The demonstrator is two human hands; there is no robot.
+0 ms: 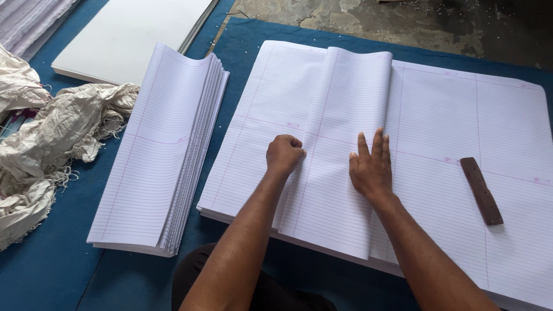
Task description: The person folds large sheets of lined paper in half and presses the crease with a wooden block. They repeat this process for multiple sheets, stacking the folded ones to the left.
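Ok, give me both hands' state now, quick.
Left hand: closed fist, pressing on the folded ruled sheet.
Right hand: open, flat on the same sheet.

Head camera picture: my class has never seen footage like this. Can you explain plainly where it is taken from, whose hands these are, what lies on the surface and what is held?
There is one picture, from a camera worn on a person's head, looking down at their own two bare hands. No machine is involved. On a blue mat lies a large stack of white ruled paper sheets. The top sheet is folded over into a narrower folded ruled sheet. The left hand, curled into a fist, presses on the sheet's left edge; the right hand lies flat on it, fingers spread. Neither grips anything. A dark brown wooden stick rests on the stack to the right. To the left sit a pile of already folded ruled sheets, a crumpled whitish woven sack and a flat white board.
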